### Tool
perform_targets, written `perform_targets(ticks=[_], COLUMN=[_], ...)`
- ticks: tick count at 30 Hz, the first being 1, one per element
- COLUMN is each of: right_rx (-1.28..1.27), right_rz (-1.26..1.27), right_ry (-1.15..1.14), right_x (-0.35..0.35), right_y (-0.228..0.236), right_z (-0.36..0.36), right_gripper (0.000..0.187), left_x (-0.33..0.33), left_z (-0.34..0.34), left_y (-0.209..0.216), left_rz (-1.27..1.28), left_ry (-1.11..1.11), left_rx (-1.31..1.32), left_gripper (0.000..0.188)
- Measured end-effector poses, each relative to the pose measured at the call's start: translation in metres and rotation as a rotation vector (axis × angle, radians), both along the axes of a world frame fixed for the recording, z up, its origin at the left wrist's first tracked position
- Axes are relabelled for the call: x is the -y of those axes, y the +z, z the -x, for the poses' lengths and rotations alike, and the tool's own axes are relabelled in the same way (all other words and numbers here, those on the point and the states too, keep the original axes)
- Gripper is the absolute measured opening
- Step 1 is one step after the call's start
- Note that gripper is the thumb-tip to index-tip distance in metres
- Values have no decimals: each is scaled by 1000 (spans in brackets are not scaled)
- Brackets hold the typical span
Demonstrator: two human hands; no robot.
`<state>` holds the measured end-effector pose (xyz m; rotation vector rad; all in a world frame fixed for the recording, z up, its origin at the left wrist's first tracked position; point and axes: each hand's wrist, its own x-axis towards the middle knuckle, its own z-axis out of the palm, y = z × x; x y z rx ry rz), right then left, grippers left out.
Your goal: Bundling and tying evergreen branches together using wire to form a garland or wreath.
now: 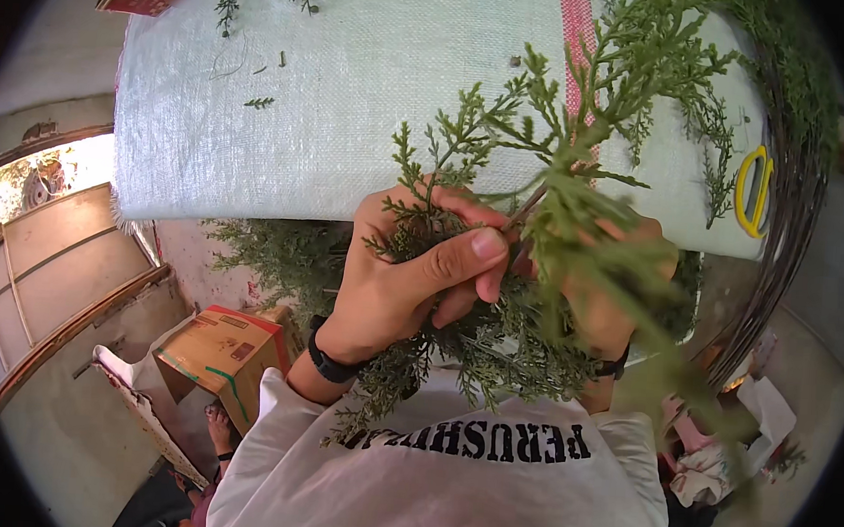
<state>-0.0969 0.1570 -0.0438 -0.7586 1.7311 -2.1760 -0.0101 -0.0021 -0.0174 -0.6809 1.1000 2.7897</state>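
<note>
My left hand is closed, its thumb and fingers pinching the brown stem of a green conifer branch at the front edge of a table covered with white woven sheeting. Close beside it, my right hand is curled round the lower part of the same foliage. Blurred leaves in front hide most of its fingers. Flat, scaly sprigs fan out above the left hand, and more greenery hangs below both hands, against my white shirt.
Yellow-handled scissors lie at the table's right end, beside a long bundle of thin stems. Small clippings are scattered on the sheeting. Cardboard boxes stand at lower left, near another person's hand.
</note>
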Motion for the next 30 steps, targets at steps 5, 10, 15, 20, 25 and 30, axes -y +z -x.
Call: perform_targets(ticks=[5,10,15,20,25,30], right_rx=[83,-67,-266,-479,-188,-142], right_rz=[105,38,10,-22,79,-301], right_ry=[-57,-48,-37,-50,-98,217], right_x=[7,8,10,11,4,22], right_y=[-7,-1,-1,5,6,22], right_z=[-5,0,1,0,1,-3], right_gripper=[23,24,28,28,24,20], left_x=[2,6,2,20,34,67], left_z=[0,-1,-9,-21,-38,-69], left_y=[-5,-3,-8,-10,-16,-17], left_rz=[-124,-218,-75,-83,-113,-58], left_ry=[-4,-26,28,-50,192,309], left_rx=[-29,-19,-57,-89,-144,-245], left_gripper=[10,10,14,20,25,23])
